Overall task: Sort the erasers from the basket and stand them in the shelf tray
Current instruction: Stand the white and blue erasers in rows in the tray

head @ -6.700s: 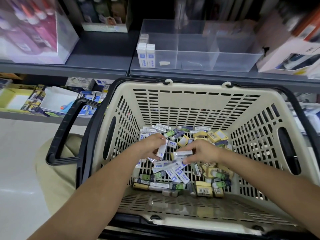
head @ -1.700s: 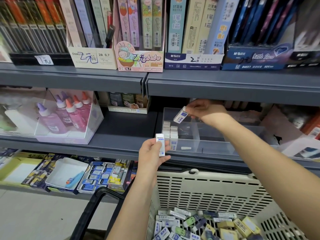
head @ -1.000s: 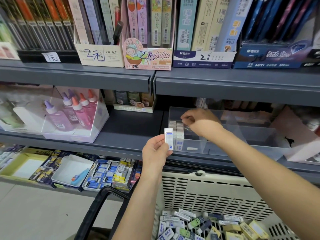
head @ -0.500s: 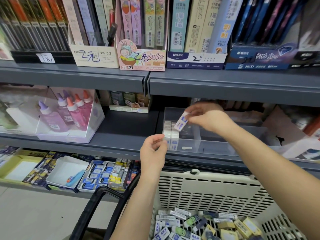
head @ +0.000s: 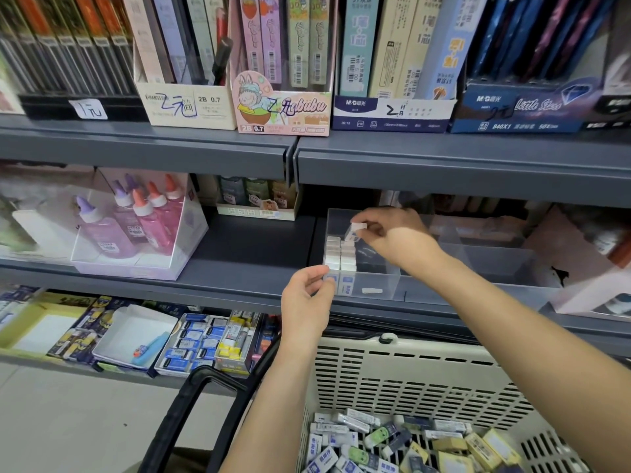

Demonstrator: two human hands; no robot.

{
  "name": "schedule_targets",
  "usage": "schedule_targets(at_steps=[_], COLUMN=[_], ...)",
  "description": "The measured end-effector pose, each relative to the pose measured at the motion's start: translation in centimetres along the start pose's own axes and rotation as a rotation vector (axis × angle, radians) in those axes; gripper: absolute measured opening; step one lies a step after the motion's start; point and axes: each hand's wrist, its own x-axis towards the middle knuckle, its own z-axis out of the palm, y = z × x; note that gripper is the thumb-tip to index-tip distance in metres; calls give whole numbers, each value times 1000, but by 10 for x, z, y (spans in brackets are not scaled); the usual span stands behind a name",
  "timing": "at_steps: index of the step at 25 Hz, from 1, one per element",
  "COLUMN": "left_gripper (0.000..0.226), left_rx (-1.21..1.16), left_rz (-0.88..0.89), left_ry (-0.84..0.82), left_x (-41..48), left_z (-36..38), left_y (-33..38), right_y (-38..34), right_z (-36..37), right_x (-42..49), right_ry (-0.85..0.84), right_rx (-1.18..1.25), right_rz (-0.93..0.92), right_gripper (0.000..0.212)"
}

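Found the left hand [head: 307,295] loosely curled at the 7 o'clock corner of the clear plastic shelf tray [head: 392,283], nothing visible in it. Could have toppled the standing rows of white erasers [head: 339,256] at the tray's 9 o'clock side. Held the small white blue-sleeved eraser [head: 355,230] tilted just above them, pinched in the right hand [head: 396,237]. Might have landed it askew. Looked rectangular, paper-wrapped, firm. Saw many loose erasers [head: 355,438] in the beige slotted plastic basket [head: 409,380] at 6 o'clock.

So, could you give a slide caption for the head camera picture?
Right hand pinches a white eraser above the standing rows in the clear shelf tray; basket of mixed erasers below.
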Motion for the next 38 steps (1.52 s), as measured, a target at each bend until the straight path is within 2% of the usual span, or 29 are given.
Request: schedule_targets(at_steps=[4,6,9,11,13,16,20,24,26,29,32,38], left_gripper=[22,24,28,38,43,45,43,38,41,49,56,44], left_rx=[-13,21,402,655,788,866,827,620,538,507,490,416], left_rz=[-10,46,255,287,282,346,347,310,292,280,282,215], left_ry=[-5,2,13,-64,-122,-90,-82,-151,-173,-165,-137,-179], left_x=[0,0,13,28,36,38,38,37,38,40,41,42], left_z=[-1,2,13,20,22,20,21,19,17,15,15,18], left_y=[-1,-2,1,2,1,-6,-9,-11,-11,-14,-14,-3], right_y=[-2,-3,-3,-1,1,2,2,-2,-2,1,2,6], right_z=[-4,-5,-6,-6,-5,-6,3,21,25,30,34,24], right_x=[10,14,17,17,18,19,17,16,16,13,6,7], right_ry=[-49,-76,-86,-83,-84,-77,-88,-175,-149,-102,-121,-218], right_rx=[57,59,96,99,107,98,36,4,-22,-31,-28,17], right_rz=[52,86,114,112,101,90,96,102,112,112,109,149], right_gripper=[25,25,24,24,24,25,24,26,27,23,31,35])
